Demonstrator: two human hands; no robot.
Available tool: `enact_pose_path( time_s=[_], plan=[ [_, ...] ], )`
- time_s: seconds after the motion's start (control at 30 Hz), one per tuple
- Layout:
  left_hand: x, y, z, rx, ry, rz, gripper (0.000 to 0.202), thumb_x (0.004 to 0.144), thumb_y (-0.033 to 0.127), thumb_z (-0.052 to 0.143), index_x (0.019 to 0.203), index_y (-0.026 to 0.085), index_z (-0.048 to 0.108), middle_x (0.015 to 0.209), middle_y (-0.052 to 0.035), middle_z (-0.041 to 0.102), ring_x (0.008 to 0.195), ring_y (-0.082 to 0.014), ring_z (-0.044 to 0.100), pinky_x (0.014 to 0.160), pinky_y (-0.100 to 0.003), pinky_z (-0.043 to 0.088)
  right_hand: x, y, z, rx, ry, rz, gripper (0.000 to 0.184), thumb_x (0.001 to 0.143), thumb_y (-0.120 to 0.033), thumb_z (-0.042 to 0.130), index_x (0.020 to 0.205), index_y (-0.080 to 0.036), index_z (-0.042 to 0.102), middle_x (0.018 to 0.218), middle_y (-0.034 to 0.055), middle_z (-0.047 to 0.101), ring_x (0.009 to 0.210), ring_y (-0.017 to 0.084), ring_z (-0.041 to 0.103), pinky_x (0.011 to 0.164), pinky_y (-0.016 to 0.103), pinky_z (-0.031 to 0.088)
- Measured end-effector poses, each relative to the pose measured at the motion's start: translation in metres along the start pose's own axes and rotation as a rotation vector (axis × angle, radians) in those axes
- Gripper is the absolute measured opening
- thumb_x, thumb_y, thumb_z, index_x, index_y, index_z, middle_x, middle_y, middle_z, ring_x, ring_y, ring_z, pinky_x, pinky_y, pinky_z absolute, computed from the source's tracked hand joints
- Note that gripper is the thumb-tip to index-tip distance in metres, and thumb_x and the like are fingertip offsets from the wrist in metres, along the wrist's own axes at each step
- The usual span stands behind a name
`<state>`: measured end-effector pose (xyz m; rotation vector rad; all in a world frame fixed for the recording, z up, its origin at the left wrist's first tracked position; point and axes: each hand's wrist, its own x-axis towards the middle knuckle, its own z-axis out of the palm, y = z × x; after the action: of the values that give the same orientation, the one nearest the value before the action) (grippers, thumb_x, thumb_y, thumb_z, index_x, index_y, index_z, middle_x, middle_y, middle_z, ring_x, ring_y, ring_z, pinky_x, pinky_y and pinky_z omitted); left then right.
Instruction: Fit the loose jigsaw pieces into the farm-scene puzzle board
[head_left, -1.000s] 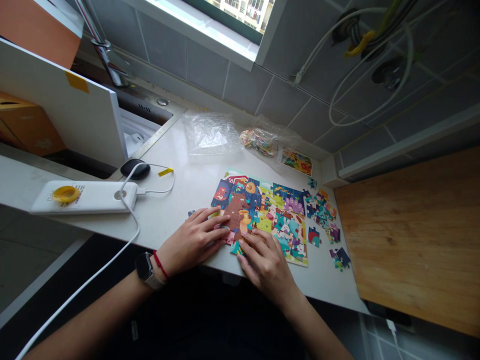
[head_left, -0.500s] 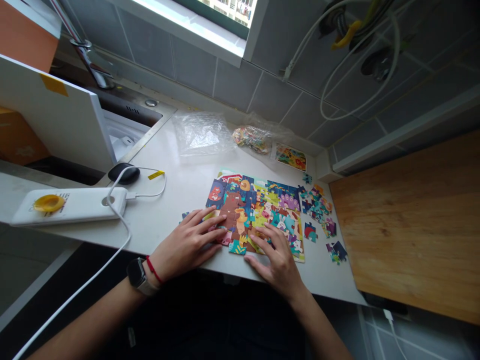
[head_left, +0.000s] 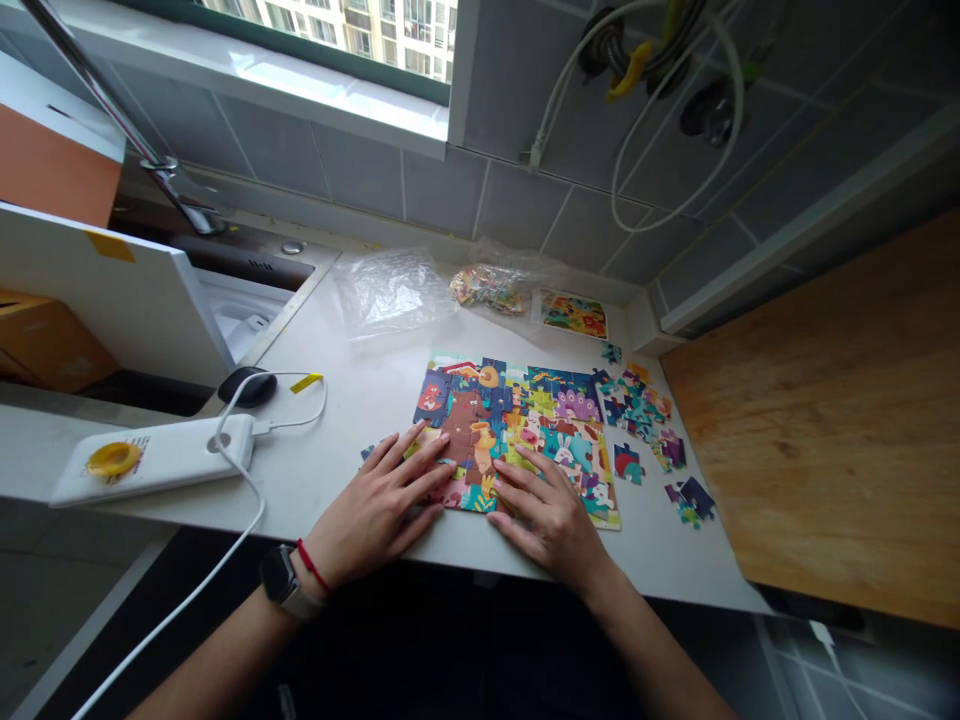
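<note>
A partly joined jigsaw puzzle (head_left: 469, 415) with cartoon animals lies on the white counter in front of me. My left hand (head_left: 382, 500) rests with its fingers spread over the puzzle's lower left corner. Across the lower middle, my right hand (head_left: 551, 515) touches the puzzle, its fingers apart and bent a little. Neither hand shows anything held, though both cover parts of the picture. Loose puzzle pieces (head_left: 637, 405) are heaped to the right of the puzzle, and one puzzle piece (head_left: 628, 464) lies apart near its right edge. Another piece shows partly beside my left fingers.
Behind the puzzle lie a clear plastic bag (head_left: 394, 290), a bag of pieces (head_left: 491, 288) and a picture card (head_left: 574, 314). A white power strip (head_left: 161, 455) with a cable and a black mouse (head_left: 247, 387) are at left. A wooden board (head_left: 832, 430) stands at right.
The camera view has shifted, showing more of the window. The lower-edge piece between my hands now sits flush with the puzzle. Both hands stay on the puzzle, with slight finger movement.
</note>
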<state>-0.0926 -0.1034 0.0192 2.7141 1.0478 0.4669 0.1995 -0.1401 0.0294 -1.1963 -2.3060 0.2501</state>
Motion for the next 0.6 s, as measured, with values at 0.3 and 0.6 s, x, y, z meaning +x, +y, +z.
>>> enact_pose_path(
  time_s=[0.3, 0.6],
  plan=[
    [-0.003, 0.001, -0.001, 0.008, 0.036, -0.003, 0.038, 0.104, 0.034, 0.060, 0.141, 0.027, 0.065, 0.160, -0.0056, 0.053, 0.154, -0.0365, 0.039, 0.119, -0.059, 0.043, -0.005, 0.008, -0.001, -0.003, 0.016, -0.020, 0.022, 0.096, -0.030, 0.073, 0.116, -0.022, 0.078, 0.129, 0.0100, 0.077, 0.129, 0.036, 0.064, 0.099, 0.058, 0.060],
    [-0.001, 0.001, -0.002, 0.002, 0.037, 0.002, 0.036, 0.103, 0.032, 0.061, 0.138, 0.026, 0.067, 0.156, -0.0066, 0.058, 0.149, -0.0353, 0.045, 0.115, -0.057, 0.048, -0.007, 0.011, 0.002, 0.015, 0.039, -0.038, 0.023, 0.098, -0.028, 0.070, 0.119, -0.020, 0.076, 0.129, 0.0102, 0.077, 0.129, 0.034, 0.065, 0.102, 0.054, 0.058]
  ],
)
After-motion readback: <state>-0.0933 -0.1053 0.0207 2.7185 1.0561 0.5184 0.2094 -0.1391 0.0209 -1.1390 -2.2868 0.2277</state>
